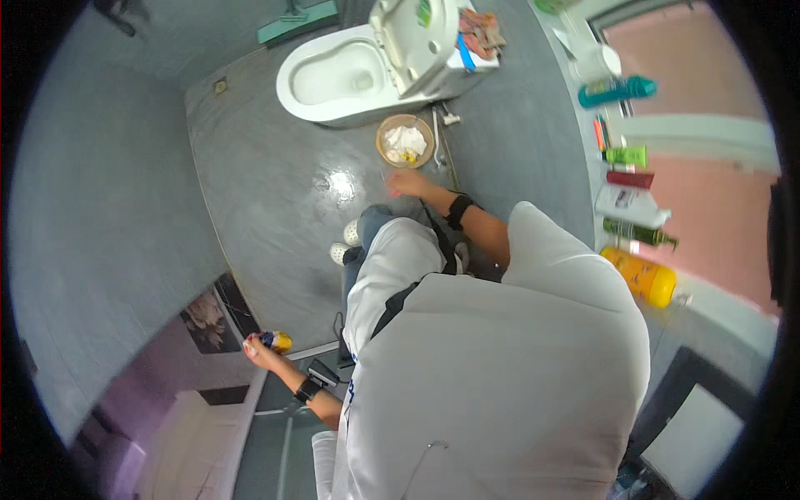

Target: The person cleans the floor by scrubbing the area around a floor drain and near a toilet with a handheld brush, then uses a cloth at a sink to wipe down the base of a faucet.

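Observation:
My left hand (262, 353), low on the left with the arm stretched out, is closed round a small yellow and dark blue container (276, 340); its exact kind is unclear. My right hand (406, 182) is held just below a round tan waste bin (380, 143) on the floor. Its fingers look curled together, and whatever may be in them is too small to make out. Inside the bin lie crumpled white tissues (405, 140) and some yellow scraps. Black bands are strapped round both wrists.
Beyond the bin stands a white toilet (287, 87) with its lid raised and cloths (482, 33) on the tank. A green-headed floor squeegee (298, 22) is at the top. Bottles and tubes, including a yellow bottle (642, 277), line the right ledge. The grey floor (267, 183) has a shiny patch.

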A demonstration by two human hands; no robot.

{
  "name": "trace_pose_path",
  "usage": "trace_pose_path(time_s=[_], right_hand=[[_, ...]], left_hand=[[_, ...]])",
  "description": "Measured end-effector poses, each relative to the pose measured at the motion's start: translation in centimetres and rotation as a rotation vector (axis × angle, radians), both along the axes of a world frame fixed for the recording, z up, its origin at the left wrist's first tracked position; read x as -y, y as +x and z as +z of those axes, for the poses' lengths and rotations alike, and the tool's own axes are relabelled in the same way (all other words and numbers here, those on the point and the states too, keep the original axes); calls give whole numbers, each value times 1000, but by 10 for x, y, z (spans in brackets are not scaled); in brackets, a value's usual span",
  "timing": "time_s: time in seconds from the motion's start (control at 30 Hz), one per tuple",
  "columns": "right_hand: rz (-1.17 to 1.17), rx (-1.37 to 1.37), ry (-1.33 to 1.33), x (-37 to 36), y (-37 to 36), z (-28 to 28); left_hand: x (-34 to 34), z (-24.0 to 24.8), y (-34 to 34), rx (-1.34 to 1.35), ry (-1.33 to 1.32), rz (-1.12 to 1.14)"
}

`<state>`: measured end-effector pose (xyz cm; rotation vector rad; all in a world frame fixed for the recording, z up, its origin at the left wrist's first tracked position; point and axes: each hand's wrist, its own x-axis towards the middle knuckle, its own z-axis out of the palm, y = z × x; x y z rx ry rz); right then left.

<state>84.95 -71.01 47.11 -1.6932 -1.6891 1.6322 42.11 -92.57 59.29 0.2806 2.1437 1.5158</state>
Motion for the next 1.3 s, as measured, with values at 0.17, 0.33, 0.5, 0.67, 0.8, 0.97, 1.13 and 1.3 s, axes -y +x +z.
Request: trace_pose_path(time_s=[0.17, 0.33, 0.5, 0.67, 0.8, 0.97, 1.13, 1.3], right_hand=[[-266, 303, -134, 97, 36, 36], [377, 571, 155, 206, 56, -17], [-461, 278, -293, 270, 68, -50], [-871, 242, -480, 256, 80, -59], [-555, 304, -191, 230, 103, -59], [-1019, 67, -469, 147, 128, -25], [-974, 38, -350, 110, 162, -26], [-703, -347, 71, 20, 114, 68]], left_hand=[[-40, -46, -41, 98, -6, -281], [-42, -70, -68, 138, -147, -442], [-58, -59, -46, 308, -326, -319], [-63, -122, -95, 256, -400, -574], [-111, -134, -123, -133, -425, -827], [-192, -133, -102, -379, -289, -736], [-325, -4, 70, 269, 5, -589], [-407, 10, 193, 213, 113, -1273]])
